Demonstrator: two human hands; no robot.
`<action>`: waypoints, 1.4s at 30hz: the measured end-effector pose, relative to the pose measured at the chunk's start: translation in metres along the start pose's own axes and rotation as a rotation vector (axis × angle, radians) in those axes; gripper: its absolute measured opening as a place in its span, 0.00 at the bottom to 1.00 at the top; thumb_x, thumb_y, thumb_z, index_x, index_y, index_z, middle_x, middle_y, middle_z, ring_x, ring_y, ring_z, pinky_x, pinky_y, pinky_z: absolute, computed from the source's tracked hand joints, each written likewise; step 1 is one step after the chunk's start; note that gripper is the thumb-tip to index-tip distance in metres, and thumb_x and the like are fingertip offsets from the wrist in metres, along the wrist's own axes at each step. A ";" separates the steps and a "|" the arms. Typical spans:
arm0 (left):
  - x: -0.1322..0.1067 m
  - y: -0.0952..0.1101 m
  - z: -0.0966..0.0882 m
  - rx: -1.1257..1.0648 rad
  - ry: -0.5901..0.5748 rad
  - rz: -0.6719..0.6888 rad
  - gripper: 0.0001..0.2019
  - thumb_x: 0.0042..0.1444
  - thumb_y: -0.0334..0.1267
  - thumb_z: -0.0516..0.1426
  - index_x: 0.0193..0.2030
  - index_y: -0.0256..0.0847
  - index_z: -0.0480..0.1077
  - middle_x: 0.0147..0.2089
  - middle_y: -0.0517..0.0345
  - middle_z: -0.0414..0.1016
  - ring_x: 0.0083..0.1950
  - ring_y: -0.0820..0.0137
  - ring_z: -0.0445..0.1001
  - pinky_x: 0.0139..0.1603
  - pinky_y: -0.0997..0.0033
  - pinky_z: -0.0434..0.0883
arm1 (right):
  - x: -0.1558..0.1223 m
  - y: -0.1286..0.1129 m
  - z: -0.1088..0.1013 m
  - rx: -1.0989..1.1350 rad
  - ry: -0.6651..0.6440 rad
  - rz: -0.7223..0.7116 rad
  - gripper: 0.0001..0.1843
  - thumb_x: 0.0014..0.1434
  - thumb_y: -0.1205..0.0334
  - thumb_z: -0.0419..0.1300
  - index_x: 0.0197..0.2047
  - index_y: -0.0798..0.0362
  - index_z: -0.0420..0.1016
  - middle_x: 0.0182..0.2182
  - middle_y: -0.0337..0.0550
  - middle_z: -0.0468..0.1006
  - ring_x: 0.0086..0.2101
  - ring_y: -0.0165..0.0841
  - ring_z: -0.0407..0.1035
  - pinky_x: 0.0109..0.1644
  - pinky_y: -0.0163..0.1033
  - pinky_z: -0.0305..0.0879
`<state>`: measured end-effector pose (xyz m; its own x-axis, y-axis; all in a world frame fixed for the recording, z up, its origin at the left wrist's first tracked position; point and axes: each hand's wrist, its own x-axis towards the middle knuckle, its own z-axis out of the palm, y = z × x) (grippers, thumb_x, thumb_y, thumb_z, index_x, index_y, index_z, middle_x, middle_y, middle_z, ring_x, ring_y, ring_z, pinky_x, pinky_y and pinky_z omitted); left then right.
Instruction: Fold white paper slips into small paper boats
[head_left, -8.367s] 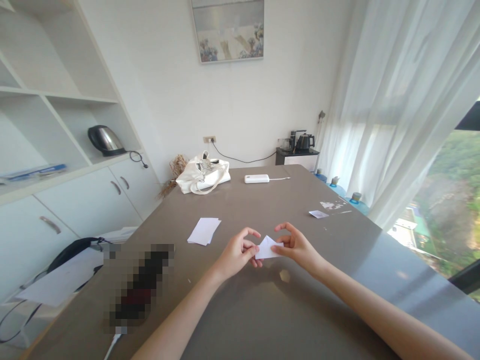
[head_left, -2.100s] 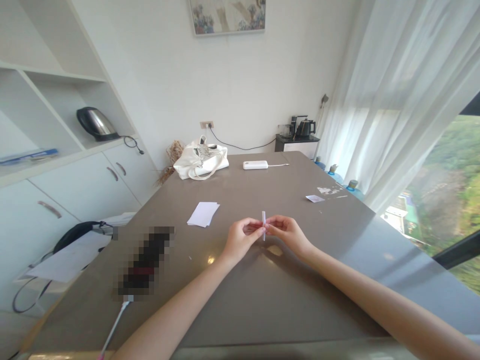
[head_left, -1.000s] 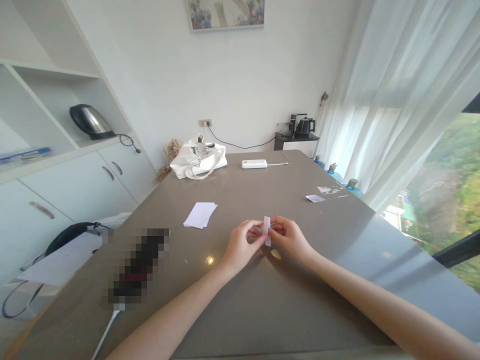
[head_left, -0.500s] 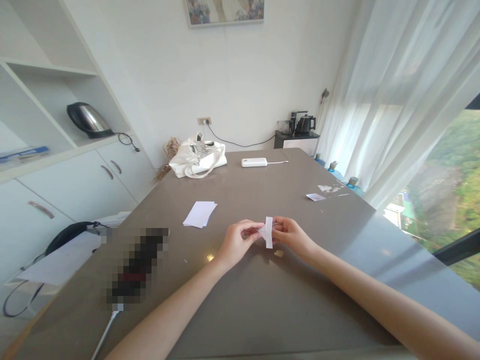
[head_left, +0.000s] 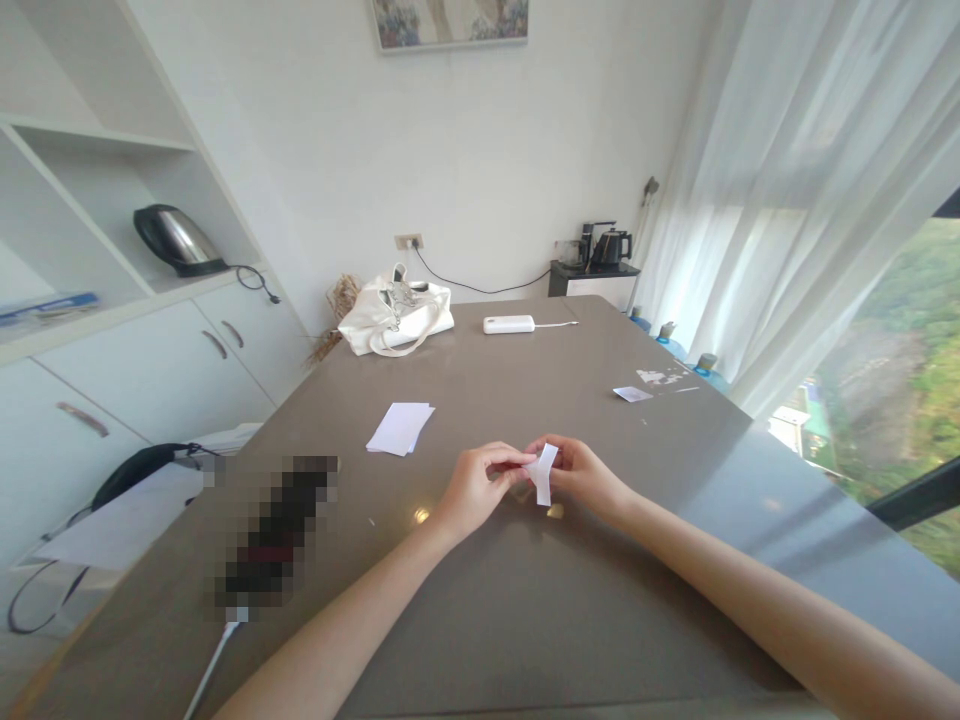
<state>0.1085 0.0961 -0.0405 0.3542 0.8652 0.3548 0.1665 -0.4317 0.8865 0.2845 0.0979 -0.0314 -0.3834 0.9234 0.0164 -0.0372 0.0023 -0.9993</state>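
Observation:
A small folded piece of white paper (head_left: pixel 544 478) is held above the table between both hands, its long strip face bent and leaning. My left hand (head_left: pixel 480 490) pinches its left side between thumb and fingers. From the other side, my right hand (head_left: pixel 581 472) grips the paper with the fingers partly hidden behind it. To the left of my left hand lies a short stack of white paper sheets (head_left: pixel 400 428) on the brown table (head_left: pixel 525 610).
Toward the far edge are a white bag (head_left: pixel 390 318) and a white power bank (head_left: pixel 508 325) with a short cable. Paper scraps (head_left: pixel 660 377) and a small paper piece (head_left: pixel 632 394) lie at right. A blurred-out dark object (head_left: pixel 277 535) with a white cable is at left.
The paper's strip face has gone from nearly upright and straight to bent and tilted, shifting slightly right. My fingers have moved closer together around it.

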 end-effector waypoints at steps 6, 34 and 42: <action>0.000 0.004 -0.003 0.091 0.012 0.055 0.09 0.55 0.35 0.58 0.40 0.41 0.77 0.38 0.51 0.77 0.40 0.67 0.75 0.42 0.70 0.70 | 0.001 0.003 -0.003 -0.030 0.054 0.063 0.15 0.42 0.60 0.66 0.34 0.55 0.69 0.22 0.36 0.72 0.19 0.26 0.64 0.23 0.32 0.60; -0.002 0.010 -0.002 -0.025 0.016 -0.096 0.14 0.54 0.43 0.58 0.42 0.36 0.74 0.38 0.50 0.78 0.39 0.66 0.75 0.41 0.70 0.71 | -0.003 -0.003 -0.003 -0.064 -0.108 0.033 0.22 0.53 0.43 0.59 0.30 0.57 0.72 0.20 0.38 0.72 0.19 0.25 0.67 0.20 0.28 0.58; -0.005 0.021 0.000 0.078 0.037 -0.042 0.11 0.58 0.40 0.54 0.39 0.37 0.73 0.36 0.52 0.78 0.36 0.68 0.75 0.39 0.72 0.71 | -0.004 -0.006 0.000 -0.031 -0.105 0.020 0.20 0.53 0.45 0.60 0.29 0.56 0.73 0.24 0.42 0.77 0.26 0.30 0.72 0.29 0.33 0.68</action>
<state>0.1103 0.0833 -0.0238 0.3111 0.8914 0.3295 0.2520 -0.4117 0.8758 0.2864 0.0944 -0.0259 -0.4782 0.8783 -0.0013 -0.0007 -0.0019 -1.0000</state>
